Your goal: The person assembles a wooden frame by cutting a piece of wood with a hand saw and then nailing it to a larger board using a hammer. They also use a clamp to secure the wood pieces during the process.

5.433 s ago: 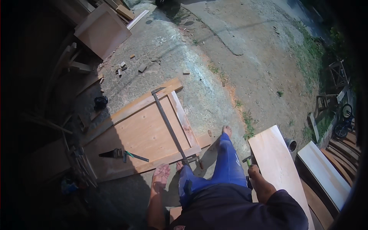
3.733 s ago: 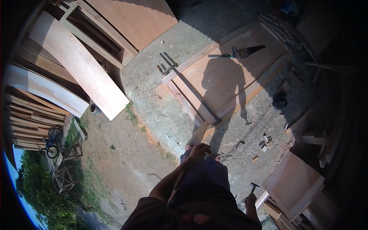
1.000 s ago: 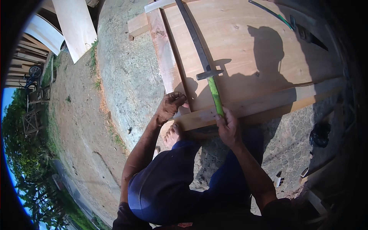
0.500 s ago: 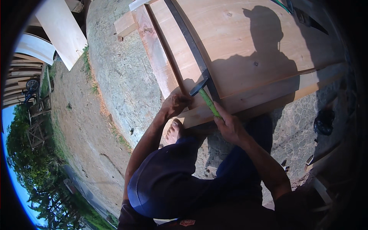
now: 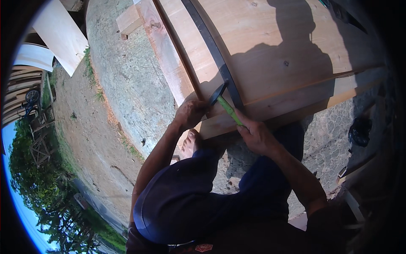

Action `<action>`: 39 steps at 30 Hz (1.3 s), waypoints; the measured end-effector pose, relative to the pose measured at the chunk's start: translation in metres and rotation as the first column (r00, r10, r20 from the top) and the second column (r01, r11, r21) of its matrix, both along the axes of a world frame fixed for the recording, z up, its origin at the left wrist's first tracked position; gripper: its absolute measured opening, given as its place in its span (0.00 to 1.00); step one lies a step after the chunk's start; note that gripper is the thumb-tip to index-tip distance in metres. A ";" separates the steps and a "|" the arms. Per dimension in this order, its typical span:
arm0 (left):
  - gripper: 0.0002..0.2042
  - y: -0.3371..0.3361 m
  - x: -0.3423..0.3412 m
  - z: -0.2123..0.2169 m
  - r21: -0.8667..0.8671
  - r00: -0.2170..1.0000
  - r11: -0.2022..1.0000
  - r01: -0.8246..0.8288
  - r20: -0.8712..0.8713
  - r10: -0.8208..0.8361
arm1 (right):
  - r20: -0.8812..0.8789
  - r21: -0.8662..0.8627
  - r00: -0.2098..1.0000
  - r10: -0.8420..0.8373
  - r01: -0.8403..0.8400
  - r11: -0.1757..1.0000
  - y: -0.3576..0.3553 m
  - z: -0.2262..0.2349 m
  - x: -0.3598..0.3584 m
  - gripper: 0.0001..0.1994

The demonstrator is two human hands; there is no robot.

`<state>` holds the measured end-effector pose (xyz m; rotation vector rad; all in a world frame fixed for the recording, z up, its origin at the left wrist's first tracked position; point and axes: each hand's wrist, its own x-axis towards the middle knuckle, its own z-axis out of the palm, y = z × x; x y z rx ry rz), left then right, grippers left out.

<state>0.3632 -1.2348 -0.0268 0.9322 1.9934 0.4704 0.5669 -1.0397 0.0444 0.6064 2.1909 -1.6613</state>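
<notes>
My right hand (image 5: 255, 134) is closed round the green handle of a hammer (image 5: 229, 111), its dark head down by my left hand. At the corner of a wooden frame, my left hand (image 5: 190, 114) has its fingers pinched together; whatever they hold, perhaps something small, is hidden. The corner joins a side board (image 5: 163, 46) and a front board (image 5: 275, 103). Inside these boards lies a broad plywood panel (image 5: 262, 63), and a long dark metal bar (image 5: 208, 40) crosses it up to the front board. My bare foot (image 5: 191, 143) is beside the corner.
A short wood block (image 5: 129, 21) stands against the frame's outer left side on the concrete (image 5: 114, 55). A pale board (image 5: 61, 36) leans at the far left. To the right, a black plastic bag (image 5: 360, 131) lies on the ground near wood scraps (image 5: 342, 173).
The hammer head has tilted and come slightly down toward my left hand. My left hand stays at the corner. The whole view has shifted a little.
</notes>
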 end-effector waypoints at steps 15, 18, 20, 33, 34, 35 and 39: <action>0.11 -0.003 0.004 0.003 0.018 0.999 0.999 -0.035 -0.003 0.036 | -0.245 0.037 0.954 -0.170 0.185 0.982 0.006 -0.005 -0.008 0.27; 0.11 -0.004 0.002 0.004 0.009 1.000 1.000 -0.015 0.001 0.015 | 0.022 -0.037 0.990 0.142 -0.141 0.989 0.018 0.000 -0.008 0.27; 0.11 -0.015 0.004 -0.002 0.145 0.998 0.988 -0.043 -0.029 0.048 | 0.022 -0.033 0.998 0.062 -0.061 0.998 0.023 0.012 -0.017 0.27; 0.15 -0.023 0.028 0.015 0.150 0.739 0.748 -0.647 -0.122 0.663 | -0.109 -0.016 0.987 -0.118 0.117 0.993 0.020 0.012 -0.006 0.27; 0.23 -0.014 0.033 0.028 0.100 0.724 0.747 -0.657 -0.192 0.662 | -0.085 -0.015 0.992 -0.091 0.090 0.996 0.020 0.010 -0.002 0.27; 0.32 -0.003 0.039 0.036 0.050 0.710 0.743 -0.667 -0.261 0.655 | -0.061 -0.015 0.996 -0.064 0.063 0.998 0.022 0.008 0.002 0.27; 0.55 -0.005 0.051 0.016 0.068 0.758 0.851 -0.520 -0.422 0.497 | 0.054 -0.030 0.997 0.056 -0.054 0.998 0.017 0.015 -0.004 0.27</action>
